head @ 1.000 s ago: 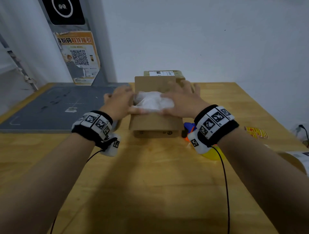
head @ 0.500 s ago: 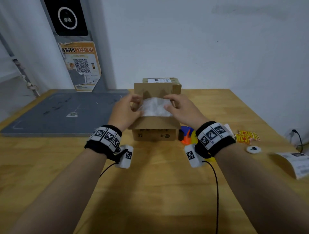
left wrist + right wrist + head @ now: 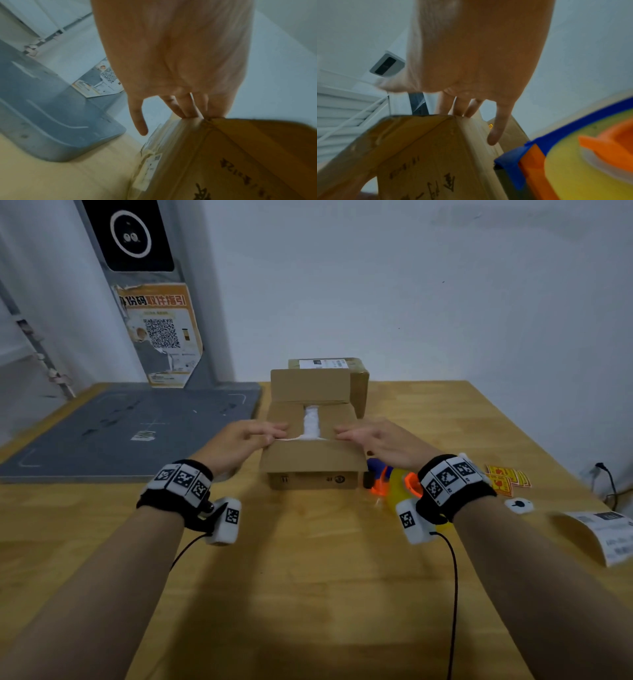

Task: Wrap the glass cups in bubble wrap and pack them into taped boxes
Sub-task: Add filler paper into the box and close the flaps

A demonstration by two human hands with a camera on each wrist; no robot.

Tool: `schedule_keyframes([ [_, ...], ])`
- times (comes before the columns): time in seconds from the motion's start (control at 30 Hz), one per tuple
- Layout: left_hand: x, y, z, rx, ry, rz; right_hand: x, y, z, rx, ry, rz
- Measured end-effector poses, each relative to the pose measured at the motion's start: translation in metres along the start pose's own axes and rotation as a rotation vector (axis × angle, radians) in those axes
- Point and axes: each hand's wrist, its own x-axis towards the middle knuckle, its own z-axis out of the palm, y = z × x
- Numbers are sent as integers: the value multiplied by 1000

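An open cardboard box (image 3: 313,470) sits mid-table. Its two side flaps are folded inward, and a strip of white bubble wrap (image 3: 311,422) shows in the gap between them. The cup inside is hidden. The back flap (image 3: 310,386) stands upright and the front flap slopes toward me. My left hand (image 3: 260,434) lies with straight fingers (image 3: 185,108) on the left flap of the box (image 3: 223,155). My right hand (image 3: 359,436) presses the right flap the same way, fingers (image 3: 464,106) on the top edge of the box (image 3: 428,148). Neither hand holds anything.
A taped, labelled box (image 3: 329,364) stands right behind. A tape dispenser (image 3: 390,484) in orange, blue and yellow lies by the box's right side, under my right wrist. Yellow stickers (image 3: 507,477), a white disc (image 3: 519,504) and a paper label (image 3: 603,529) lie at right. A grey mat (image 3: 130,429) covers the left.
Both hands left the bubble-wrapped bundle and moved out to the sides. The side flaps have come down over it, so only a strip of wrap still shows.
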Motion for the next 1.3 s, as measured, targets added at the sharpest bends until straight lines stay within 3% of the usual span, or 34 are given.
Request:
schedule_keyframes([
  [0.07,-6,-3,-1,-27,-14,-29,-1,5,1,121,9,68],
  [0.2,-10,-4,8,-77,5,-51,-2,4,-2,49,-33,99],
  [0.33,0,-3,20,-226,225,-220,14,12,9,17,222,164],
  [0.47,14,1,30,-184,384,-169,30,8,19,232,396,164],
  [0.57,20,-9,38,-301,454,-170,34,4,19,232,459,176],
  [0.8,28,-11,41,-499,468,-246,38,-7,13,180,325,340],
  [0.9,31,-12,37,-529,446,-284,40,-13,10,64,273,331],
  [1.0,39,-4,20,-442,364,-341,45,-15,6,-30,207,311],
  [1.17,80,28,-19,318,120,-278,41,-11,1,-26,133,319],
  [1.3,109,44,-14,379,75,-203,40,-9,0,12,125,369],
])
